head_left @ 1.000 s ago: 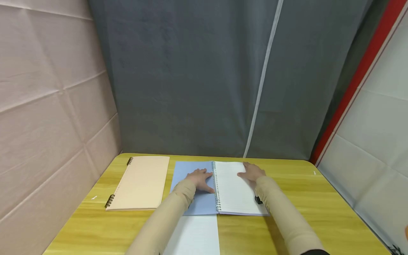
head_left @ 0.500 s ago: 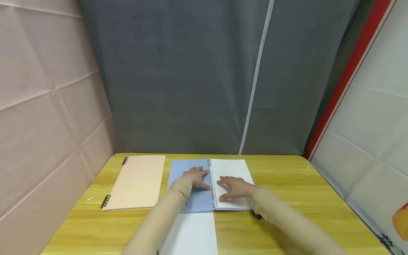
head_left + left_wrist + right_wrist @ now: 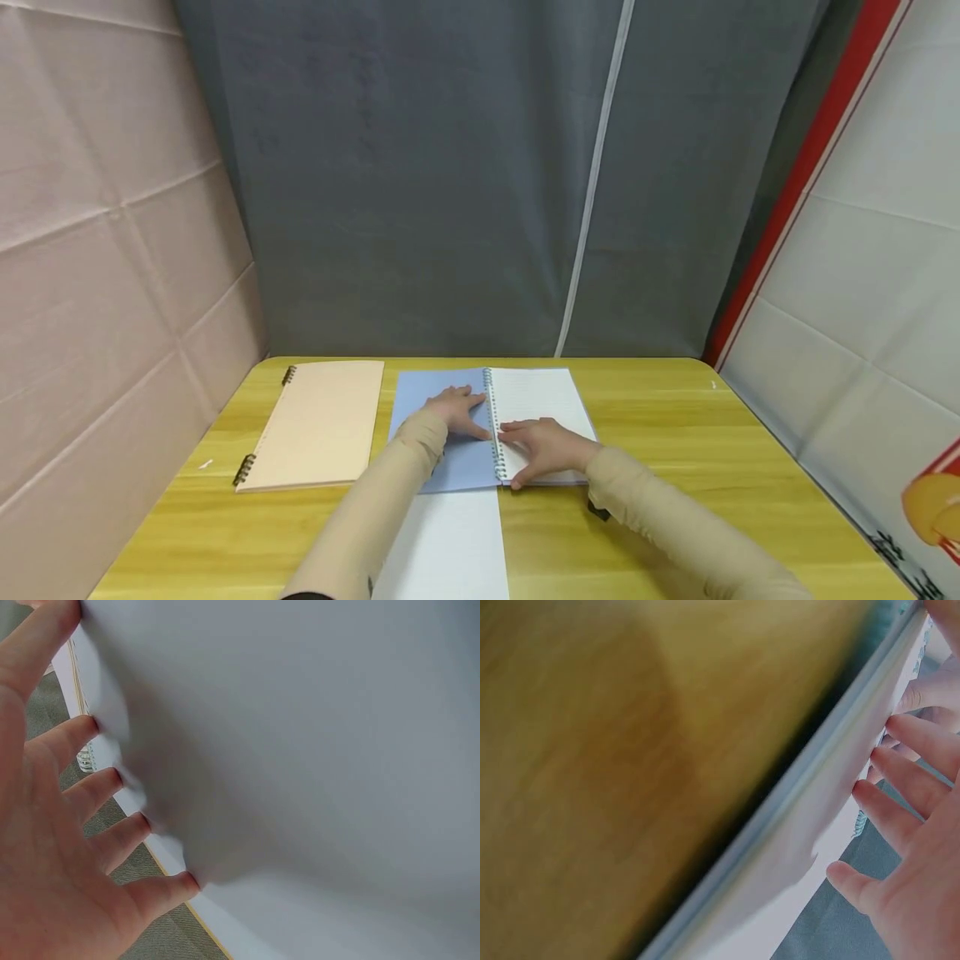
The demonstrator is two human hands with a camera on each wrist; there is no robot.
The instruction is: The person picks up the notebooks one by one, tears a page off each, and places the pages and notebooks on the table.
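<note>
Blue-covered and spiral-bound, the open notebook (image 3: 487, 425) lies at the centre of the yellow table (image 3: 675, 467). The left hand (image 3: 453, 410) rests flat with spread fingers on the blue cover, likely pinning the book in place, while the right hand (image 3: 543, 448) lies flat, fingers straight, on the lined page beside the wire spine. Neither hand grips anything. A closed tan notebook (image 3: 318, 425) sits at centre left, and a loose white sheet (image 3: 450, 546) is cut off at the bottom. Both wrist views are too close and blurred to show more than fingertips on paper.

The person is wearing long beige sleeves (image 3: 390, 508) reaching both wrists; the hands are showing bare.
</note>
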